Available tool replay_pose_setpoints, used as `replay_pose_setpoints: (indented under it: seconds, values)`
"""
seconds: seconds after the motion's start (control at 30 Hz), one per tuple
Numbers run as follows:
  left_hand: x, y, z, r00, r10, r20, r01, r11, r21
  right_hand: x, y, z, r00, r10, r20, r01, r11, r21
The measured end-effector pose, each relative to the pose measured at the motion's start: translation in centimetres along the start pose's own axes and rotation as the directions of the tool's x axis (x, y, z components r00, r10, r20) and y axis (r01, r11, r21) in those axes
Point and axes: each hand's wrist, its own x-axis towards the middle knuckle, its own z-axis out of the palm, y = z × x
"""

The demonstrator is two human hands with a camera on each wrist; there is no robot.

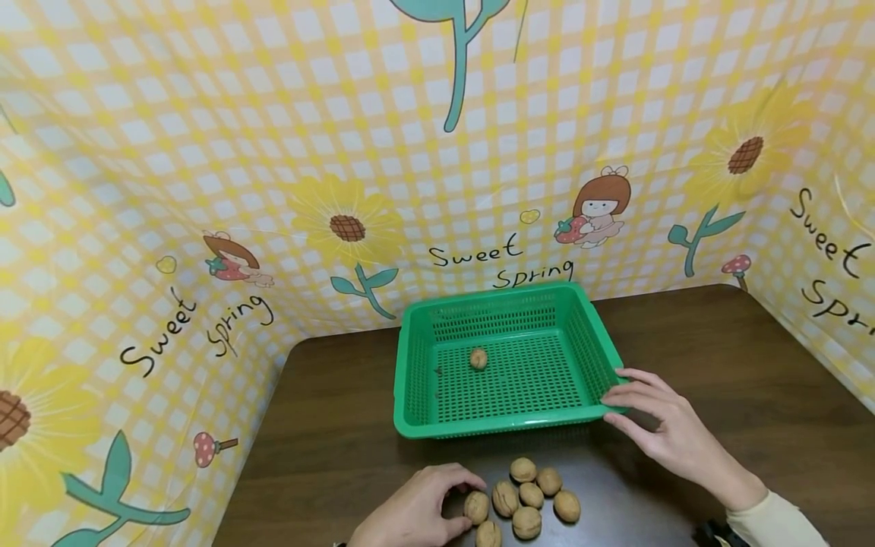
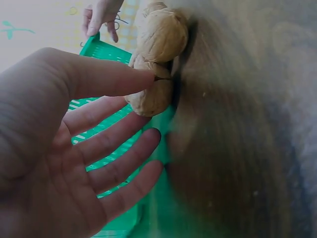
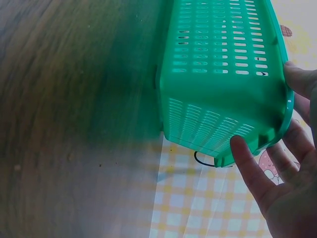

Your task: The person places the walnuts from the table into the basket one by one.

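At the left of the walnut group, my left hand (image 1: 420,507) pinches a walnut (image 1: 476,507) between thumb and index finger. In the left wrist view its other fingers spread out behind the walnuts (image 2: 162,35). Several more walnuts (image 1: 527,523) lie close together just to its right. My right hand (image 1: 673,433) holds the near right corner of a green plastic basket (image 1: 506,420), thumb outside the rim and index finger over it. One finger lies along the basket's side wall in the right wrist view. A single walnut (image 1: 478,358) sits inside on the slotted floor.
The dark wooden table (image 1: 328,425) carries the basket toward its back edge. A yellow checked cloth (image 1: 383,152) with printed flowers and lettering hangs behind and along both sides. By the right sleeve (image 1: 775,523) a black object (image 1: 718,533) shows at the bottom edge.
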Motion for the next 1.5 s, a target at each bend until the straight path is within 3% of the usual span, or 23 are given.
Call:
replay_pose_setpoints:
  seconds: [0.33, 1.07, 1.33, 1.5]
  values:
    - [0.02, -0.17, 0.52, 0.999, -0.043, -0.015, 0.044, 0.997, 0.064, 0.07, 0.02, 0.13, 1.0, -0.001, -0.004, 0.001, 1.0, -0.003]
    - [0.09, -0.16, 0.73, 0.998, -0.035, -0.044, 0.038, 0.998, 0.058, -0.18, 0.02, 0.37, 1.0, -0.014, -0.027, 0.015, 1.0, 0.017]
    - [0.26, -0.02, 0.89, 0.999, -0.023, -0.046, 0.028, 0.994, 0.108, -0.16, -0.03, 0.27, 1.0, -0.007, -0.019, 0.007, 1.0, 0.007]
    - [0.34, -0.08, 0.96, 0.998, -0.008, -0.061, 0.012, 0.997, 0.072, -0.11, -0.01, 0.45, 0.999, -0.024, -0.037, 0.025, 0.999, 0.024]
